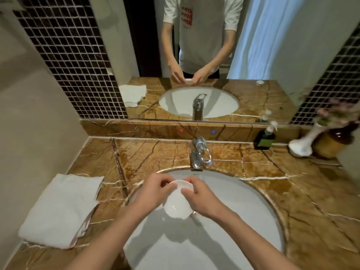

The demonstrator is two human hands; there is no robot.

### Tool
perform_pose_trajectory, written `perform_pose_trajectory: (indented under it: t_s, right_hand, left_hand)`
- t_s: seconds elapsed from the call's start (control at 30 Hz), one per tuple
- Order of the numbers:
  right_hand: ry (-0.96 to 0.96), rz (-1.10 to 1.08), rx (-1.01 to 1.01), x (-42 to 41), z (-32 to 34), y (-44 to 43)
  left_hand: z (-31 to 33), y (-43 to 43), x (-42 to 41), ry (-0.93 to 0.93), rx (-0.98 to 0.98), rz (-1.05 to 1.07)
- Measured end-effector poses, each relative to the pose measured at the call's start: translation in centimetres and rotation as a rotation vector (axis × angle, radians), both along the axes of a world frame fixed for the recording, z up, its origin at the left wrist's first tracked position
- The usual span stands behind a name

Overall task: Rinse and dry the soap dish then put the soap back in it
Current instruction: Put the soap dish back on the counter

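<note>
I hold a white oval soap dish (176, 203) over the white sink basin (233, 221), below the chrome faucet (198, 152). My left hand (153, 190) grips its left rim with fingers curled over the far edge. On the right side, my right hand (200, 197) pinches the rim. The dish is tilted, its hollow facing me. No water is seen running from the faucet. The soap is not in view on the counter; a small round white thing shows only in the mirror at the back right.
A folded white towel (62, 209) lies on the brown marble counter (292, 191) left of the sink. A dark pump bottle (266, 138), a white vase (304, 144) and a brown jar stand at the back right. A mirror rises behind the faucet.
</note>
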State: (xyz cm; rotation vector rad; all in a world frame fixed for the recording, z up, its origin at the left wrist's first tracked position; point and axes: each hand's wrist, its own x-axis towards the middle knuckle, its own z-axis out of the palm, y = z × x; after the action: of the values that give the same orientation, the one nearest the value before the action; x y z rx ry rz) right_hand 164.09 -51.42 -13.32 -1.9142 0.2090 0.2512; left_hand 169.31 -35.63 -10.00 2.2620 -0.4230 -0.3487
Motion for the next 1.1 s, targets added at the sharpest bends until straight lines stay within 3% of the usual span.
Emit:
perform_pose_trajectory:
  t_s: [0.17,0.43,0.67,0.83,0.93,1.1]
  right_hand:
    - [-0.019,-0.12,0.008,-4.2,0.2,-8.2]
    - [0.107,-0.393,0.285,-8.9,-0.3,-19.1]
    - [0.054,-0.485,-0.04,-9.4,-1.1,-25.1]
    - [-0.001,-0.279,-0.257,-8.3,-1.3,-27.0]
    - [-0.004,-0.288,-0.253,-7.2,-1.4,-27.1]
    - [0.204,-0.442,-0.151,-4.1,-1.7,-27.0]
  left_hand:
    - [-1.2,-8.3,-3.4,-0.005,-0.064,0.034]
    - [-2.7,-20.7,-7.2,0.061,-0.207,0.251]
    - [-3.8,-27.3,-9.1,0.361,-0.324,0.343]
    - [-4.3,-28.3,-6.6,0.254,-0.152,0.195]
    - [-4.9,-28.5,-5.2,0.211,-0.115,0.182]
    - [-6.0,-28.9,-2.5,0.243,-0.16,0.317]
